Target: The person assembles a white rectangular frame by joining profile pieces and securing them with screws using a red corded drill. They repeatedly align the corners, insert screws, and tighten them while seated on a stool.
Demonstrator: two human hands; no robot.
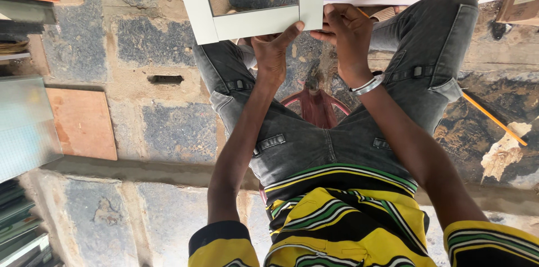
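A white frame (259,23) with a glass or mirror pane is held upright over my knees, at the top middle of the head view. My left hand (272,53) grips its lower edge, thumb up against the frame's face. My right hand (345,28), with a silver bracelet on the wrist, has its fingers closed at the frame's lower right corner, touching the left thumb. A thin orange tip (363,13) pokes out behind the right hand; what it belongs to is hidden. I sit in grey jeans and a yellow, green and black striped shirt.
A red stool (315,107) shows between my legs. Glass sheets (22,126) and a brown board (81,122) lie at the left, stacked frames (22,236) at the bottom left. A long orange stick (494,119) and a torn scrap (505,152) lie at the right.
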